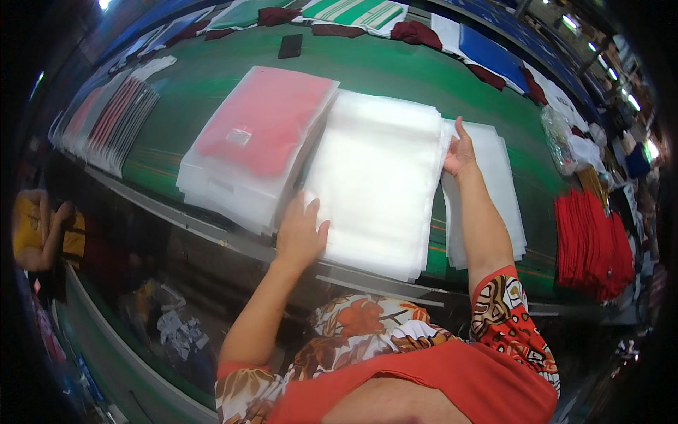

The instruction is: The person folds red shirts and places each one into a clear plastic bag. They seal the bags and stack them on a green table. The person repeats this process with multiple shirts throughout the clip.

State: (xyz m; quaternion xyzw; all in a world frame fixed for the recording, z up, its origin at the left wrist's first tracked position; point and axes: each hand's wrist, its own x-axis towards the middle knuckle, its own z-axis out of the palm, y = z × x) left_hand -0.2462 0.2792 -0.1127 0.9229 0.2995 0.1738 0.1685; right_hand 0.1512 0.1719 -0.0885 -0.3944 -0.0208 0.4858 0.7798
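A stack of translucent white plastic bags lies in front of me on the green table. My right hand is at its right edge, thumb raised, the other fingers partly hidden against the edge. My left hand rests at the stack's lower left corner with its fingers spread. Just left of it is a pile of frosted bags, the top one with something red inside. Another small stack of white bags lies under and beyond my right forearm.
Folded red garments are piled at the right. Overlapping bagged garments fan out at the far left. A dark phone lies farther back, before a row of folded cloths. Another person is at the left.
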